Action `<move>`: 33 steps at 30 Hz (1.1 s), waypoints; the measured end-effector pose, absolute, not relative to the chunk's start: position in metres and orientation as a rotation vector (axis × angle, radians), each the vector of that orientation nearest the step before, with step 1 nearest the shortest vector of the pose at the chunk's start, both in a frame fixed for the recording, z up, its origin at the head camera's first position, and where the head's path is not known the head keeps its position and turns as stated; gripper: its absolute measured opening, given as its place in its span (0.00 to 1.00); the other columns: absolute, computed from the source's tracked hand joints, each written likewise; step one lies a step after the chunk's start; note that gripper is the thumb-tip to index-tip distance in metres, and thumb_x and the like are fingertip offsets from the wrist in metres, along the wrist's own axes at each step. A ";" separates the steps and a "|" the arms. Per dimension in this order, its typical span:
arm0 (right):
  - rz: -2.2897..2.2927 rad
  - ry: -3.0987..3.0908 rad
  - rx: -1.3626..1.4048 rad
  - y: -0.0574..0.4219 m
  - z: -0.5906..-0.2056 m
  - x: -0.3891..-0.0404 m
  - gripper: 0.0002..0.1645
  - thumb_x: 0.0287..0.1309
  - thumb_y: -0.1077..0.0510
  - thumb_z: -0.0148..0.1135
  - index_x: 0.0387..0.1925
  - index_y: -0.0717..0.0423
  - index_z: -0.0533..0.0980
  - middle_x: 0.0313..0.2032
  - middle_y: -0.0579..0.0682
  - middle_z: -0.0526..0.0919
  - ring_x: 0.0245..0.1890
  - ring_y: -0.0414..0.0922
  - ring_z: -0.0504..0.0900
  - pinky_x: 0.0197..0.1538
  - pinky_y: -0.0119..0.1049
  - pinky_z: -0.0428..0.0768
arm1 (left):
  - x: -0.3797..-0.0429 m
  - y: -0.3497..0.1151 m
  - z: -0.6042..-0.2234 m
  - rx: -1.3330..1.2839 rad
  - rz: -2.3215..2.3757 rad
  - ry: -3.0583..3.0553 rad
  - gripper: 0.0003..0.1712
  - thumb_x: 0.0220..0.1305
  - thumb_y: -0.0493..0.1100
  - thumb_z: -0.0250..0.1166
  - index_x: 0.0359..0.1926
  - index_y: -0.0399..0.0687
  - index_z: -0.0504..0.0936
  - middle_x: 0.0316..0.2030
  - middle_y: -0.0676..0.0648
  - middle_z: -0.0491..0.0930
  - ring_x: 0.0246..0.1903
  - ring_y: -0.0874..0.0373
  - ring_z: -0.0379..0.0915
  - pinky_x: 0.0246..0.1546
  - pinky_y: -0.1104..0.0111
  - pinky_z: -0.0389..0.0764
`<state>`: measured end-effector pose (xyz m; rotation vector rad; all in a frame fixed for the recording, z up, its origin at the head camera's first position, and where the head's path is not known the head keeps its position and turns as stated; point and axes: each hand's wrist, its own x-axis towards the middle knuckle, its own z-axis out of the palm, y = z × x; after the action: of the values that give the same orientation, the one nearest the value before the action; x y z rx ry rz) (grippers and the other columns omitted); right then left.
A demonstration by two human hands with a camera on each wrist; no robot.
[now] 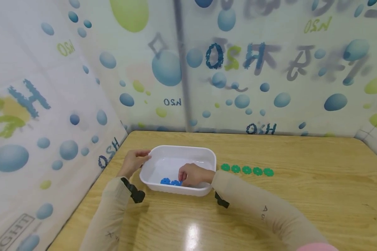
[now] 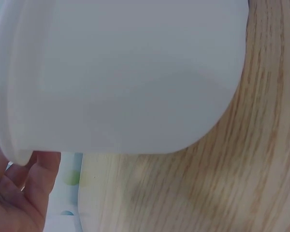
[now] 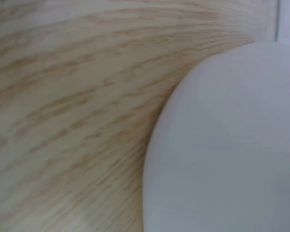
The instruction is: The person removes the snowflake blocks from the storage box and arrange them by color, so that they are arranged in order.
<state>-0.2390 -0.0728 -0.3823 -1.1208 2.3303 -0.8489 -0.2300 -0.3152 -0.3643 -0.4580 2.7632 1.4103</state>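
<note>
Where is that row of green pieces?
In the head view, the row of green pieces lies on the table just right of the white tub, beyond the right sleeve.

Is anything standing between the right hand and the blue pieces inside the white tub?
Nothing visible does. The right hand is inside the white tub, close beside the blue pieces. Whether it touches one, I cannot tell.

Lt. wood-grain counter (image 1: 317,198), shiny w/ a bright reflection nr. the front. On it: white tub (image 1: 163,167), L of ctr., & 5 green flower-shaped discs (image 1: 246,170), rowed just R of tub.
</note>
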 end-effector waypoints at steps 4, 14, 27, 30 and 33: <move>-1.001 2.298 -1.120 -0.068 -0.379 -0.236 0.04 0.48 0.66 0.63 0.28 0.59 0.75 0.22 0.44 0.76 0.24 0.37 0.73 0.30 0.25 0.73 | -0.230 -0.316 -0.364 -0.463 1.408 2.756 0.21 0.59 0.42 0.59 0.54 0.44 0.73 0.50 0.41 0.73 0.42 0.52 0.70 0.40 0.64 0.75; -1.332 2.301 -1.123 -0.044 -0.368 -0.232 0.05 0.50 0.65 0.62 0.30 0.60 0.74 0.28 0.47 0.79 0.28 0.38 0.76 0.36 0.28 0.75 | -0.231 -0.318 -0.366 -0.444 1.418 2.761 0.20 0.59 0.42 0.59 0.53 0.44 0.74 0.50 0.41 0.73 0.43 0.52 0.71 0.41 0.64 0.75; -1.563 2.219 -0.947 0.022 -0.354 -0.236 0.10 0.52 0.64 0.60 0.36 0.67 0.73 0.30 0.53 0.77 0.29 0.43 0.74 0.34 0.31 0.77 | -0.230 -0.315 -0.369 -0.405 1.434 2.760 0.20 0.59 0.42 0.59 0.53 0.44 0.74 0.49 0.42 0.74 0.41 0.53 0.72 0.40 0.61 0.75; -1.565 2.222 -0.945 0.038 -0.354 -0.236 0.10 0.53 0.63 0.60 0.36 0.66 0.73 0.30 0.53 0.77 0.29 0.47 0.75 0.34 0.35 0.78 | -0.230 -0.316 -0.366 -0.393 1.439 2.763 0.20 0.60 0.42 0.58 0.53 0.42 0.74 0.49 0.41 0.74 0.41 0.53 0.71 0.40 0.60 0.75; -1.569 2.216 -0.933 0.053 -0.353 -0.236 0.11 0.53 0.61 0.60 0.36 0.66 0.74 0.31 0.54 0.78 0.31 0.51 0.76 0.37 0.41 0.78 | -0.228 -0.317 -0.364 -0.390 1.445 2.764 0.20 0.59 0.42 0.59 0.53 0.42 0.74 0.49 0.41 0.74 0.42 0.52 0.72 0.40 0.61 0.75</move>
<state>-0.2358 0.0531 -0.3530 -0.9326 2.2161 -1.5689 -0.2284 -0.3171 -0.3638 -0.3905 2.7643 1.4450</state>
